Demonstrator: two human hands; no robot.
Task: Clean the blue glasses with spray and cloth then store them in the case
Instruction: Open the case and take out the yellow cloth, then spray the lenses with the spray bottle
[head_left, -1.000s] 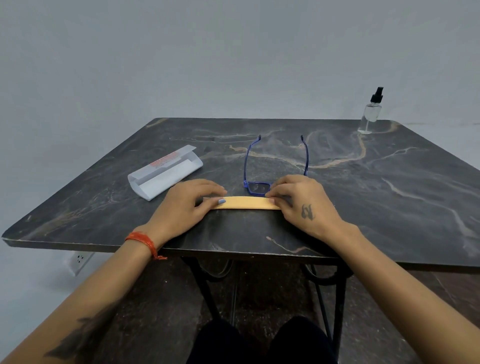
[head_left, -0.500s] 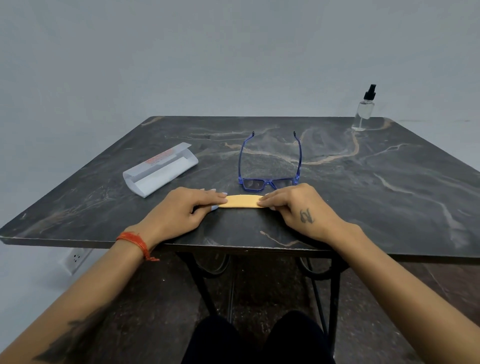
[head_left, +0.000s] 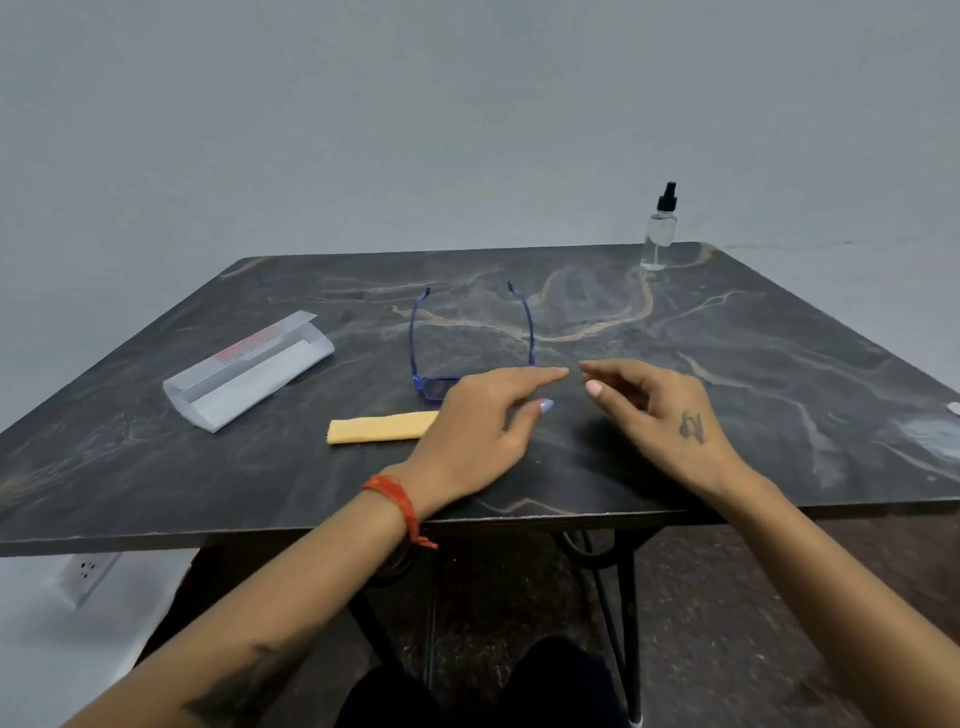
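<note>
Your left hand (head_left: 483, 415) and right hand (head_left: 660, 410) hover released, grasping nothing. Cloth (head_left: 382, 427) folded; glasses (head_left: 470, 343) unfolded, outside open case (head_left: 249, 371). Storing remains.

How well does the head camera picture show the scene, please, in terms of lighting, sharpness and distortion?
Head view: light is soft and even, with a faint shadow under the right hand. The wide lens bows the table edges. The glasses and spray bottle look soft, and the left hand hides part of the frame front.
</note>
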